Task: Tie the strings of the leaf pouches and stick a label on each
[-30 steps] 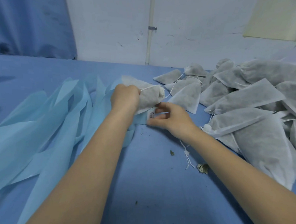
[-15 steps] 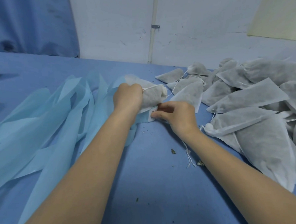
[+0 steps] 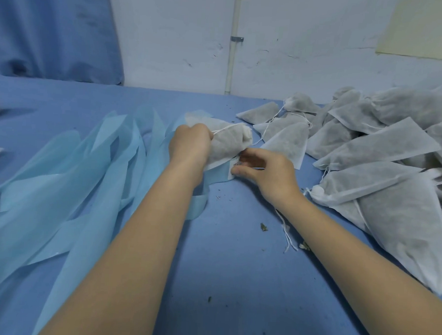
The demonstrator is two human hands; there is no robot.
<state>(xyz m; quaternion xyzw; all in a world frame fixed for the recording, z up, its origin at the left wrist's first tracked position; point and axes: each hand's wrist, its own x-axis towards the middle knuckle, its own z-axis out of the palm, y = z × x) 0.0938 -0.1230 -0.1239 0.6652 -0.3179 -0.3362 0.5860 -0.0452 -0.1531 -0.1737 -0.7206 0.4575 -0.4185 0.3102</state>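
Left hand (image 3: 190, 145) has its grip around one pouch (image 3: 229, 142); right hand (image 3: 263, 169) pinches a label (image 3: 233, 165) at its lower edge, not yet pressed flat. A large pile (image 3: 384, 160) on the tabletop (image 3: 235, 270) seemingly awaits labelling; most work remains.

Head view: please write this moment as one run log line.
left hand grips pouch | right hand pinches label at pouch | pile of pouches right

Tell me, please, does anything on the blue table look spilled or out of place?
Yes. Small dark leaf crumbs lie scattered on the blue table near the right forearm, as if spilled from a pouch. A loose white string lies beside them, attached to no pouch that I can see.
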